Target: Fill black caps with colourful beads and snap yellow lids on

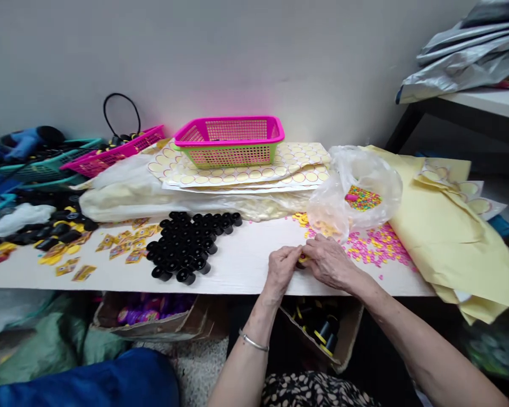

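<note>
My left hand (281, 268) and my right hand (331, 262) meet at the white table's front edge (237, 282). Their fingertips pinch together on a small yellow piece (303, 258) between them; most of it is hidden. Just behind my right hand lies a scatter of pink discs (377, 244) and some yellow rings (302, 219). A clear plastic bag (356, 195) with coloured beads sits behind those. To the left of my hands stands a cluster of black spool-shaped parts (189, 243).
A pink and green basket (229, 139) sits on sticker sheets (297, 167) at the back. Yellow paper (449, 243) drapes off the right side. Small yellow labels (123, 246) lie left of the black parts, with more baskets (110, 152) beyond. Cardboard boxes (322, 333) stand under the table.
</note>
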`<state>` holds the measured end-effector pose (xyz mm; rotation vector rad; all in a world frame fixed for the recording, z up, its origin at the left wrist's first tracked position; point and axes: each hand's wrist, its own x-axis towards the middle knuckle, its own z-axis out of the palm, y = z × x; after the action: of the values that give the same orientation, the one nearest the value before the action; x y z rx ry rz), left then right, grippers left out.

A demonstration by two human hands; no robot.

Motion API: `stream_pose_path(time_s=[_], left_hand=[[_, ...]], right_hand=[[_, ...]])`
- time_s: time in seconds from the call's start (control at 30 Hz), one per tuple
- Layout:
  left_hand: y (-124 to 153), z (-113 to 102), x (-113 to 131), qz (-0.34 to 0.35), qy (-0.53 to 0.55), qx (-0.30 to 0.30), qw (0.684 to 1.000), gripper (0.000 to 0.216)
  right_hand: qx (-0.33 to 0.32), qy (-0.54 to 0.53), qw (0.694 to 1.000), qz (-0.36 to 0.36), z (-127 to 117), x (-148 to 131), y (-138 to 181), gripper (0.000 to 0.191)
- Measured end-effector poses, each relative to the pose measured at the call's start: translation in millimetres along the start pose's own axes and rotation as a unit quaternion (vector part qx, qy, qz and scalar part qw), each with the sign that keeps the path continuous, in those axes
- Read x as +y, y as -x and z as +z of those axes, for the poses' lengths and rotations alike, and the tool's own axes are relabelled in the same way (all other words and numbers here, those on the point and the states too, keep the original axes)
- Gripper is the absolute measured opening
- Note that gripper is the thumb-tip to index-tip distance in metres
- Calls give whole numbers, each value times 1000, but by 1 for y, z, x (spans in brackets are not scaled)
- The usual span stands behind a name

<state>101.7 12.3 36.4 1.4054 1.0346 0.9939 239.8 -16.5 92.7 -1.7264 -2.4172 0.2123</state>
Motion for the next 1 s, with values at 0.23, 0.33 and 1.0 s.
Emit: stream_pose_path(time_s=[0.23, 0.33, 1.0], left_hand=[[-3, 9, -2, -31, -11, 32, 999, 32], [-4, 8, -1, -31, -16, 25, 999, 32], [-8, 15, 12, -177, 42, 80, 980, 24]], right_hand=[[237, -162, 943, 166, 20, -19, 28, 20], [215, -414, 845, 261, 34, -31, 36, 34], [152, -737, 529, 393, 44, -39, -4, 29]])
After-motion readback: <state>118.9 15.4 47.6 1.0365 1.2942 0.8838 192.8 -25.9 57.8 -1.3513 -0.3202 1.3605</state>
